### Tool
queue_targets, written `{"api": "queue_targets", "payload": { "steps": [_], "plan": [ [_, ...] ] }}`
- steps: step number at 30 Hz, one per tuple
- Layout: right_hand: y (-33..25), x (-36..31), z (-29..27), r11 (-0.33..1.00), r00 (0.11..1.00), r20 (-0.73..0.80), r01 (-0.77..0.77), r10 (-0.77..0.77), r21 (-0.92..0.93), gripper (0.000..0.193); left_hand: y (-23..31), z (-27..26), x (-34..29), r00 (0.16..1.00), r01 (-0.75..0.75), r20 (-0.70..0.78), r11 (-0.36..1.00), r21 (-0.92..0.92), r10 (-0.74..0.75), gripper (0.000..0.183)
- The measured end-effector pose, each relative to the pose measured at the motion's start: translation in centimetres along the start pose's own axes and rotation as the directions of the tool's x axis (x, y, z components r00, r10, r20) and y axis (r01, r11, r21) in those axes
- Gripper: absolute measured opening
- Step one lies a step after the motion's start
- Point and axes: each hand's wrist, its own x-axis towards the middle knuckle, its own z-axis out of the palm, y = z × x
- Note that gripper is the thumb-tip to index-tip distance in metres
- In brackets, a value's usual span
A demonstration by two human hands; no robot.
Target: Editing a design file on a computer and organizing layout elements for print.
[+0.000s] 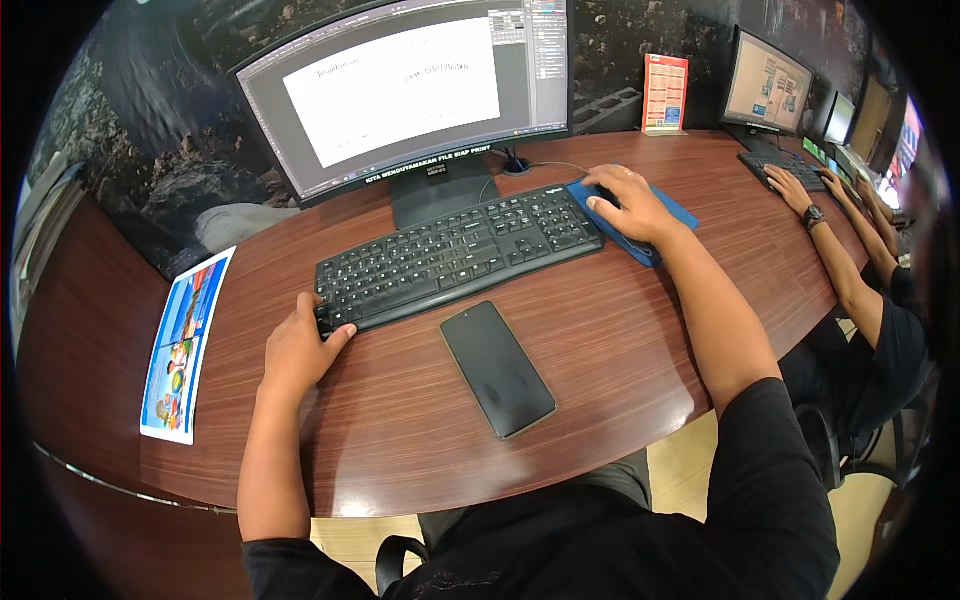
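My left hand (pixel 298 345) rests at the left end of a black keyboard (pixel 455 250). Its thumb is spread away from the fingers along the near edge, and the fingertips touch the corner keys. To the right, my right hand (pixel 632 205) curls over a computer mouse on a blue mouse pad (pixel 676 208); the hand hides nearly all of the mouse. Behind the keyboard a monitor (pixel 400 90) displays a white page with handwriting-like marks in an editing program. A dark smartphone (pixel 498 370) lies screen up on the desk, nearer to me than the keyboard.
A colourful printed sheet (pixel 188 345) lies at the left of the wooden desk (pixel 390 430), beside a low partition. Toward the back stands a red and white sign (pixel 665 95). Further right, other people's hands (pixel 790 188) are at a second keyboard and monitor (pixel 768 85).
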Motion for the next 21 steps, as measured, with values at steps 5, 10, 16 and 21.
{"api": "queue_targets", "payload": {
  "steps": [5,10,16,21],
  "plan": [
    [-0.7,-0.7,0.2,0.981,0.995,0.093,-0.012,0.030,-0.191,0.047,0.8,-0.4,0.1,1.000,0.007,0.013,1.000,0.005,-0.008,0.065],
    [2.0,-0.5,2.7,0.919,0.916,-0.167,-0.383,0.365,-0.096,0.037,1.0,-0.7,-0.2,0.999,0.010,0.035,1.000,0.012,-0.010,0.061],
    [1.8,-0.2,2.9,0.923,0.917,-0.131,-0.384,0.376,-0.038,0.028,0.1,-0.3,-0.2,0.999,-0.042,0.033,0.999,0.025,0.041,0.052],
    [1.8,-0.2,2.7,0.927,0.922,-0.116,-0.373,0.368,-0.024,0.028,0.4,-0.3,-0.1,0.999,-0.035,0.040,0.999,0.015,0.034,0.052]
  ]
}}
